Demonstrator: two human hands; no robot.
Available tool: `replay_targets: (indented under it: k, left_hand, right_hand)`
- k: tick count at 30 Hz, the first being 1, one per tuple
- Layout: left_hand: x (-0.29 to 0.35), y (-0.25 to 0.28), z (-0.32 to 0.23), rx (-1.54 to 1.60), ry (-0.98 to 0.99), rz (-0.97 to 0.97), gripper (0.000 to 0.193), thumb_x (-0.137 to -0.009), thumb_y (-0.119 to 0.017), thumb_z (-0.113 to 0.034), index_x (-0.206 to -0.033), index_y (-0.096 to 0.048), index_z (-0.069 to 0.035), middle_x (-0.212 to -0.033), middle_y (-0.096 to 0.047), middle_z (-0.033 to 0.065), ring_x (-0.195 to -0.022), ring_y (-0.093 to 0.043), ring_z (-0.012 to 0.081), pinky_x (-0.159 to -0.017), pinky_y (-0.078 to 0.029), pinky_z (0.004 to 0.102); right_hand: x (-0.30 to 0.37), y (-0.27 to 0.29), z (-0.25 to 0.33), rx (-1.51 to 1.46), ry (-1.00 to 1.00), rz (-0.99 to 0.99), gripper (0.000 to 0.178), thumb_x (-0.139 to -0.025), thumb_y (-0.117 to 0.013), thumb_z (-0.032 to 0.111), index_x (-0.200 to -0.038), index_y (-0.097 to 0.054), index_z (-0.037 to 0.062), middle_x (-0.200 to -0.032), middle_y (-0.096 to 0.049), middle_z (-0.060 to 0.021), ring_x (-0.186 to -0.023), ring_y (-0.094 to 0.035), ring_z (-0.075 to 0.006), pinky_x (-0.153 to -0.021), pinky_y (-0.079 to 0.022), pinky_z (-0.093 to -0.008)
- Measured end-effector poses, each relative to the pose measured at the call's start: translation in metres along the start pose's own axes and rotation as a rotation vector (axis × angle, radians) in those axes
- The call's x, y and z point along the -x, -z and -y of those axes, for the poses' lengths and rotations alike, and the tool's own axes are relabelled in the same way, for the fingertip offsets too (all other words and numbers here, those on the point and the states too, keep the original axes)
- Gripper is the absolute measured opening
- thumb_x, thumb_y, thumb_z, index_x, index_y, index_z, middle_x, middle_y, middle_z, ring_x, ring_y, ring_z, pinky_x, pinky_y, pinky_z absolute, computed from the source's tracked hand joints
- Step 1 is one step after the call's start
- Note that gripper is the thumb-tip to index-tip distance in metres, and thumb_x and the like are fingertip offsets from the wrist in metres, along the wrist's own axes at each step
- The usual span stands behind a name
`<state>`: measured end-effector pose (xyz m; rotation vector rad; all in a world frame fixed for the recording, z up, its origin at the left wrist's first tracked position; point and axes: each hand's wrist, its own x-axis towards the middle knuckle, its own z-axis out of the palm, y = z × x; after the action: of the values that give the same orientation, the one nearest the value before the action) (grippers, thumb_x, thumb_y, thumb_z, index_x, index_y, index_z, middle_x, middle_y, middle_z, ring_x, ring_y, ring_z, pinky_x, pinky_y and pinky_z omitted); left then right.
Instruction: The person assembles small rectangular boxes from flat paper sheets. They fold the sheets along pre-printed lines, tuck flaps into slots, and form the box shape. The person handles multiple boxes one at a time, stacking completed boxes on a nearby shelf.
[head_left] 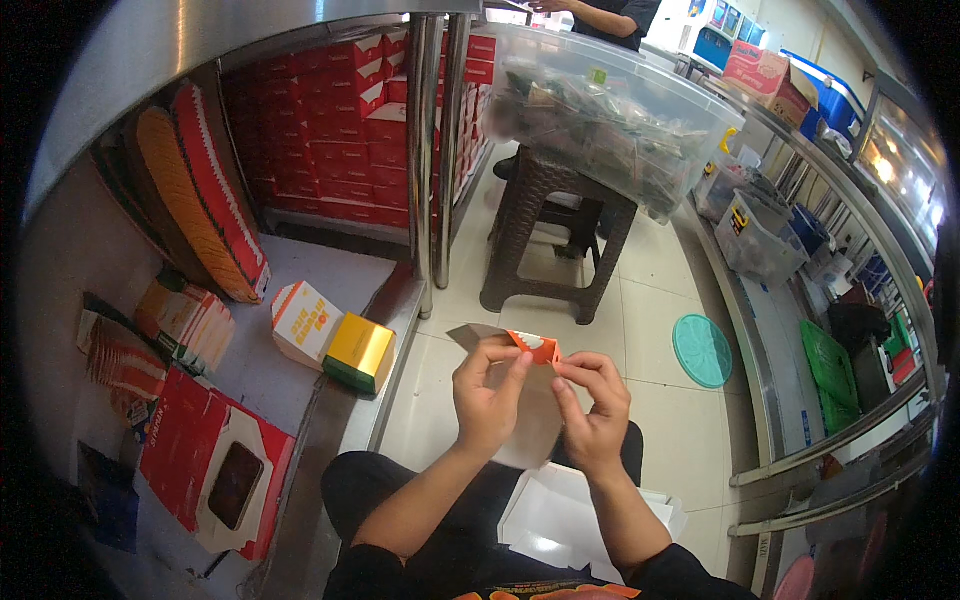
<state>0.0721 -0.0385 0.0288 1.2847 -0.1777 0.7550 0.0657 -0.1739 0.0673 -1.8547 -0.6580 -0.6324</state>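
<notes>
Between my hands is a paper carton with an orange and white edge (541, 348), held up above my lap. My left hand (487, 400) pinches its left side with thumb and fingers, and a grey flap sticks out past those fingertips. At the right corner of the orange edge, my right hand (596, 408) is closed in a pinch. A pale surface shows between the hands; I cannot tell whether all of it belongs to the carton. Across my lap, below my forearms, lies a white open box (553, 515), partly covered by my right arm.
On the low shelf at left stand a white and orange carton (303, 322), a gold box (358, 349), folded carton stacks (190, 320) and a phone (237, 485) on a red box. Ahead, a dark stool (560, 185) bears a clear tub (610, 115). A teal lid (702, 351) lies right.
</notes>
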Motion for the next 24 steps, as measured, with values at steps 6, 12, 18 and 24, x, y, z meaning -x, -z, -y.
replay_targets:
  k: [6, 12, 18, 24]
  left_hand:
    - [0.006, 0.0, -0.014, 0.124, 0.174, 0.119, 0.01, -0.087, -0.072, -0.004, -0.097, -0.071, -0.001, -0.098, -0.072, 0.0089, -0.092, -0.066, 0.0142, -0.084, -0.05, 0.0275]
    - [0.003, 0.003, -0.013, -0.021, 0.115, 0.163, 0.007, -0.086, -0.073, -0.004, -0.092, -0.073, -0.001, -0.094, -0.072, 0.0076, -0.092, -0.067, 0.0155, -0.08, -0.051, 0.0272]
    - [0.006, -0.003, -0.008, 0.023, 0.142, 0.136, 0.014, -0.087, -0.072, -0.003, -0.1, -0.069, 0.003, -0.109, -0.066, 0.0101, -0.101, -0.064, 0.0174, -0.085, -0.051, 0.0286]
    - [-0.001, -0.008, -0.024, 0.392, 0.288, -0.061, 0.013, -0.097, -0.054, -0.004, -0.11, -0.051, -0.001, -0.108, -0.057, 0.0089, -0.094, -0.055, 0.0125, -0.082, -0.046, 0.0245]
  right_hand:
    - [-0.003, -0.002, -0.003, -0.115, -0.184, -0.079, 0.012, -0.087, -0.067, 0.004, -0.097, -0.071, 0.0003, -0.094, -0.065, -0.0137, -0.086, -0.062, -0.0227, -0.077, -0.047, -0.0314]
    - [-0.003, -0.001, -0.006, -0.132, -0.183, -0.038, 0.013, -0.087, -0.066, 0.003, -0.098, -0.072, 0.0002, -0.093, -0.065, -0.0126, -0.083, -0.061, -0.0218, -0.076, -0.047, -0.0316]
    - [0.009, -0.021, -0.011, 0.1, -0.08, 0.016, 0.032, -0.084, -0.066, 0.003, -0.116, -0.067, 0.0024, -0.121, -0.058, -0.0207, -0.106, -0.058, -0.0339, -0.091, -0.046, -0.039]
    - [0.015, -0.016, -0.022, 0.121, 0.121, 0.207, 0.056, -0.085, -0.063, 0.003, -0.139, -0.048, -0.0046, -0.153, -0.032, -0.0255, -0.14, -0.036, -0.0394, -0.113, -0.031, -0.0434]
